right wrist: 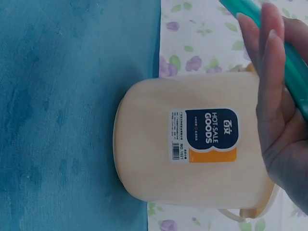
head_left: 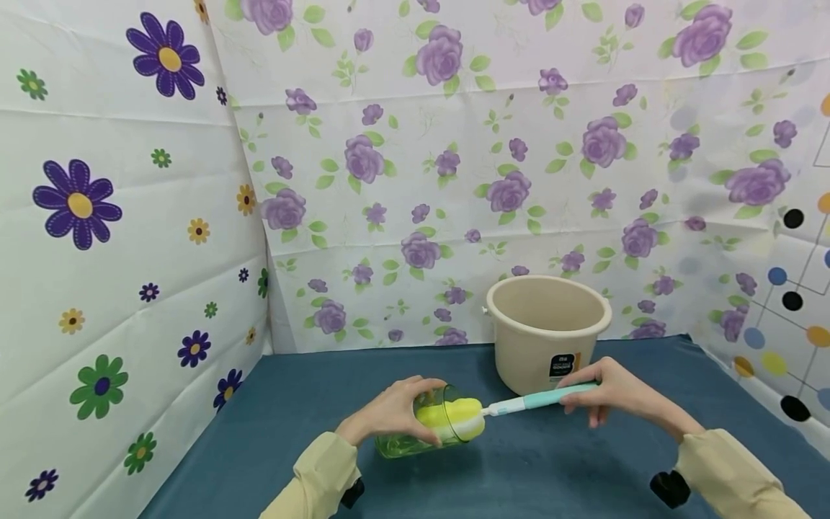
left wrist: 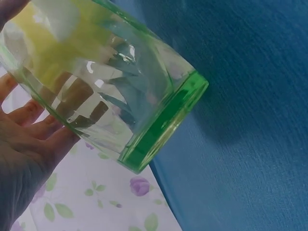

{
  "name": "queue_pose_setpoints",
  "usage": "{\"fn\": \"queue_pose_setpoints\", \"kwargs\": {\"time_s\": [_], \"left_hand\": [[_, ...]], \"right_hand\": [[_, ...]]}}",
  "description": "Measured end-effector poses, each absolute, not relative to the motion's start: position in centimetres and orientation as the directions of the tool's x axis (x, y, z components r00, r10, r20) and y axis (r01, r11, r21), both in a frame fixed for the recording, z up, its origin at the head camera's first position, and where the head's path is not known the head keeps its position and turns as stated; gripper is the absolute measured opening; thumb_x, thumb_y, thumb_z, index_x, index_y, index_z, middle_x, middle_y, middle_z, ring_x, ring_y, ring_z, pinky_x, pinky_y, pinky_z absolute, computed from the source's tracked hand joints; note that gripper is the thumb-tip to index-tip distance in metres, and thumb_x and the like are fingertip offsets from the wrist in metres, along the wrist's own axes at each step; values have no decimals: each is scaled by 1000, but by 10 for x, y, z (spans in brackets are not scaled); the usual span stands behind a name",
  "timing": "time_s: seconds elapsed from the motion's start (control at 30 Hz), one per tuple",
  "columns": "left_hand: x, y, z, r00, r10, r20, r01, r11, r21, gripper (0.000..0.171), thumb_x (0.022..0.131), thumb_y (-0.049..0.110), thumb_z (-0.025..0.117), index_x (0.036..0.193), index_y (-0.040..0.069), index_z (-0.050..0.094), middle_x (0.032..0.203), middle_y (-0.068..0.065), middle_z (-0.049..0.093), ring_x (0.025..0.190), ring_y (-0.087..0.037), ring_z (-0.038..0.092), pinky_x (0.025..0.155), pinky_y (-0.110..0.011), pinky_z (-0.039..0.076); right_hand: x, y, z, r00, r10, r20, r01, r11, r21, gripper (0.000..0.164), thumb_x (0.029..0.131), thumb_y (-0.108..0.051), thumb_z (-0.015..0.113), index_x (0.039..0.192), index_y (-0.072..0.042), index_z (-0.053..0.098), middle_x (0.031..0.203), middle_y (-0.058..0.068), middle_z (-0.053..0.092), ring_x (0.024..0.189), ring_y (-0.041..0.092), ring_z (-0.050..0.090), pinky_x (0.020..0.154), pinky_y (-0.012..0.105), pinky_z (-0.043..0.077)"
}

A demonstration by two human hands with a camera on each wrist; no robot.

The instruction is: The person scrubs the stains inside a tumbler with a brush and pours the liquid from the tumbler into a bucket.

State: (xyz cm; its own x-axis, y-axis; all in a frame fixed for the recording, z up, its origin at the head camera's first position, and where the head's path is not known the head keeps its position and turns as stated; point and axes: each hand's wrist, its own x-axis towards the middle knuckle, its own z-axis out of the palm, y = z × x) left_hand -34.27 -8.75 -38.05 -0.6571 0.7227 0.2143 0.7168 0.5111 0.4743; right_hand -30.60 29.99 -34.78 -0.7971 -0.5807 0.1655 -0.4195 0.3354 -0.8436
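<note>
My left hand (head_left: 397, 409) grips a clear green-tinted glass (head_left: 403, 445) tipped on its side above the table, its mouth toward the right. In the left wrist view the thick green base (left wrist: 163, 126) of the glass faces away from the fingers. A bottle brush with a yellow and white sponge head (head_left: 468, 418) is partly inside the glass, the head's end sticking out at the rim. My right hand (head_left: 612, 393) holds the brush by its teal handle (head_left: 551, 396). In the right wrist view the teal handle (right wrist: 294, 77) runs behind the fingers.
A beige bucket (head_left: 534, 346) with a dark label stands at the back right of the blue table (head_left: 311, 389), just behind the brush handle. Flower-patterned cloth (head_left: 389, 187) hangs behind the table and along the left side. A dotted cloth (head_left: 791, 339) hangs at the right.
</note>
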Motion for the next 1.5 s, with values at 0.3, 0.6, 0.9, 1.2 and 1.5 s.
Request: {"fn": "queue_pose_setpoints", "kwargs": {"time_s": [0.3,0.6,0.9,1.2,1.5], "left_hand": [[-342,-89,-381,-667,716,207,706,519,481,81,65,52,75,133,21,45,101,8,48,86,-10,48,70,-29,42],[-342,-87,-380,-665,721,196,708,524,474,82,64,52,76,134,21,45,100,8,47,84,-9,47,67,-28,42],[-342,-86,-379,-655,729,201,716,513,473,80,66,51,76,134,22,45,97,9,46,77,-10,46,61,-27,40],[-342,-87,-380,-646,732,216,727,503,467,81,65,51,76,134,21,44,97,7,47,74,-11,45,59,-27,39],[-342,-87,-381,-643,738,206,727,503,468,81,66,50,76,134,21,44,97,8,46,74,-10,45,59,-26,38]], "right_hand": [[-308,292,-356,-773,-579,257,-497,302,-813,26,87,-5,60,110,6,62,76,11,66,44,28,57,41,44,45],[-306,278,-353,-776,-574,263,-516,337,-787,24,86,-12,63,106,1,65,76,15,65,43,25,57,39,40,44],[-306,270,-357,-766,-594,247,-518,343,-784,24,87,-12,62,107,-1,65,74,9,66,43,27,56,36,34,42],[-298,253,-349,-731,-616,293,-553,283,-784,21,86,-5,62,104,6,65,71,9,65,43,34,55,37,36,44],[-308,255,-361,-770,-578,269,-519,324,-791,22,85,-15,65,104,-4,68,72,8,65,45,35,55,41,40,45]]}}
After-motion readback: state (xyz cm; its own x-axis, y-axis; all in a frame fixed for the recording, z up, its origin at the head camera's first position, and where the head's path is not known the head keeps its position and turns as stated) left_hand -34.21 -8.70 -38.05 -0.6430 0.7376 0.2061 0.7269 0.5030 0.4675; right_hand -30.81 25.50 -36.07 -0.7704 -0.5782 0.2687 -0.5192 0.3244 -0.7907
